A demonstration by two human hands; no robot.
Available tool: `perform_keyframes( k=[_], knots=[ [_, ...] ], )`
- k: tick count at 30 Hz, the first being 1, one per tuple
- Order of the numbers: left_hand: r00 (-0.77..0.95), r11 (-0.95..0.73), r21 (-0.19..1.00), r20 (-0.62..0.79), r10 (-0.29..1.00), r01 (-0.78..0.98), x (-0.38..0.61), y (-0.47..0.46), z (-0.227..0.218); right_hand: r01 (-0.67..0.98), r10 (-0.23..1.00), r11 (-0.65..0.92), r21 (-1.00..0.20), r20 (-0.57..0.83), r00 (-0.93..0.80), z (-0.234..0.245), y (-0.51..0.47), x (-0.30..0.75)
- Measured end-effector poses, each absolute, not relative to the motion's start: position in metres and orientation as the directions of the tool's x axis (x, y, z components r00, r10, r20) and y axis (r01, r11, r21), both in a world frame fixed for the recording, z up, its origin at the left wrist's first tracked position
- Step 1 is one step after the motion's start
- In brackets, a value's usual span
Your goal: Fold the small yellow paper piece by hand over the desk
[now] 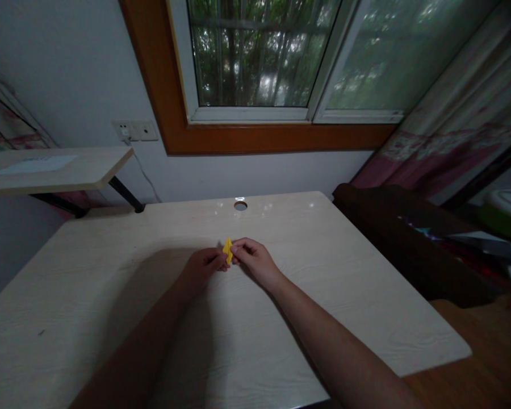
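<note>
A small piece of folded yellow paper with a pointed top is held between my two hands, a little above the pale wood-grain table. My left hand pinches its lower left side with thumb and fingers. From the right, my right hand grips the other edge, its thumb pressed against the paper. Fingertips hide part of the folds, so the full shape cannot be made out.
A raised shelf on black legs bears a paper sheet at the left. A round cable hole lies near the table's back edge. Dark wooden furniture stands at the right, below a curtain. The window is behind.
</note>
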State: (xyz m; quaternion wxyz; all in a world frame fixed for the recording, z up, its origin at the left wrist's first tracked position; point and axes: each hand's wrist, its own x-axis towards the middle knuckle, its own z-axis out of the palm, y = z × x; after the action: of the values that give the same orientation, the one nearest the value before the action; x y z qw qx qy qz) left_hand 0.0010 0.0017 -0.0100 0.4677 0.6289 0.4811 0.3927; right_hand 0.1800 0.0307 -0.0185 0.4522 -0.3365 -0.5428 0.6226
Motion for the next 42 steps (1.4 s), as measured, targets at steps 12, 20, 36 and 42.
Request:
perform_keyframes(
  k=[12, 20, 36, 42],
  knots=[
    [0.098, -0.13, 0.978, 0.115, 0.989, 0.166, 0.001, 0.003, -0.01, -0.197, 0.935, -0.005, -0.98, 0.066, -0.348, -0.023, 0.034, 0.182],
    [0.007, -0.171, 0.98, 0.172, 0.985, 0.102, 0.001, 0.004, -0.016, -0.131, 0.925, 0.06, -0.99, 0.105, -0.365, -0.024, 0.033, 0.181],
    [0.03, -0.15, 0.947, 0.148, 0.989, 0.283, -0.003, 0.006, -0.015, -0.043, 0.914, 0.19, -0.981, 0.193, -0.357, -0.025, 0.029, 0.183],
    [-0.066, -0.202, 0.943, 0.227, 0.972, 0.263, -0.005, 0.006, -0.014, 0.036, 0.884, 0.243, -0.969, 0.206, -0.419, -0.024, 0.027, 0.184]
  ],
)
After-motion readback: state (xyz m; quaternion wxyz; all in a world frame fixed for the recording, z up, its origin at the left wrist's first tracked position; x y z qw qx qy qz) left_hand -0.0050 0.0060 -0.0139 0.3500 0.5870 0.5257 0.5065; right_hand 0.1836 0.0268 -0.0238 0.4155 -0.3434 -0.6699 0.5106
